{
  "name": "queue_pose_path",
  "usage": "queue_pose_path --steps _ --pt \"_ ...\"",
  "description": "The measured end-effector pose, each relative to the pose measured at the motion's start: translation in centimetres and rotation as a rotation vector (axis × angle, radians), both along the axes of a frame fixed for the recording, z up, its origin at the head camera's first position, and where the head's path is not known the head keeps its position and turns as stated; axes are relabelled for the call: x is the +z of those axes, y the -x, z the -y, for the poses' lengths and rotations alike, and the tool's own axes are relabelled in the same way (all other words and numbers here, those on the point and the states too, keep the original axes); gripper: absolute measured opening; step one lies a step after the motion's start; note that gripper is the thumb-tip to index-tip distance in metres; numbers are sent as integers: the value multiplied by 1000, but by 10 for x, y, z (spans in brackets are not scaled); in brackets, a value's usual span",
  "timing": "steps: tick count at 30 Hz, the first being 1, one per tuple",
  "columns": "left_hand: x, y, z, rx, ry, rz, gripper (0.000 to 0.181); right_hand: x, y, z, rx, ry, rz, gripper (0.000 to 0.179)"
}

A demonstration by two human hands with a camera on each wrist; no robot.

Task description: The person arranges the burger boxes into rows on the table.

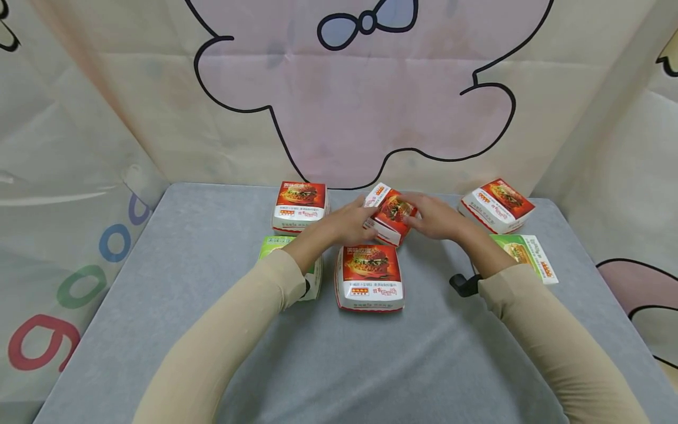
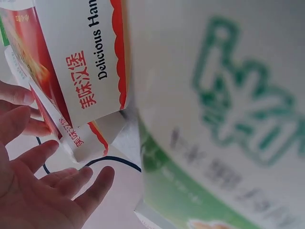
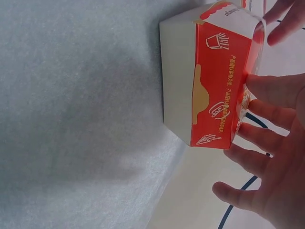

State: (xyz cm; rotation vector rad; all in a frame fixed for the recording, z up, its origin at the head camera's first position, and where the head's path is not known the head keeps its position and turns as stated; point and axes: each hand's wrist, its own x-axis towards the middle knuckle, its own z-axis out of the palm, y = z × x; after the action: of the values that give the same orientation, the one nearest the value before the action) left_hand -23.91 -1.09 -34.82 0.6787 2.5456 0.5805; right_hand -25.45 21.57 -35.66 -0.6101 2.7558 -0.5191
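Observation:
A red and white burger box stands turned at an angle on the table, between both hands. My left hand is at its left side, fingertips close to its edge; in the left wrist view that hand's fingers are spread and loosely extended. From the right, my right hand reaches over the same box, and in the right wrist view its thumb lies against the upper edge while the other fingers stretch out. Directly in front sits another red burger box.
A third red burger box is at the back left, with a green one partly hidden by my left forearm. At the right are another red box and a green box. A patterned curtain hangs behind the grey table.

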Motion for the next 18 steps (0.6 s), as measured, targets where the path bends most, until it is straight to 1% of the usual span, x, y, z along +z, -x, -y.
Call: queue_pose_path --steps 5,7,11,13,16,18 --pt "0 0 0 -11 17 13 61 0 -1 2 -9 -10 -22 55" --pt "-1 0 1 -10 21 12 61 0 -2 4 -32 -37 -56 56" --pt "-2 -1 1 -22 13 -14 61 2 -7 7 -85 -95 -129 59" --pt "-2 -1 0 -34 20 -30 61 4 -9 8 -104 -105 -154 61" --pt "-3 -2 -2 -49 38 -50 61 5 -12 10 -129 -104 -170 62" --pt "-3 -2 -3 -49 43 -51 61 5 -13 11 -140 -102 -158 63"
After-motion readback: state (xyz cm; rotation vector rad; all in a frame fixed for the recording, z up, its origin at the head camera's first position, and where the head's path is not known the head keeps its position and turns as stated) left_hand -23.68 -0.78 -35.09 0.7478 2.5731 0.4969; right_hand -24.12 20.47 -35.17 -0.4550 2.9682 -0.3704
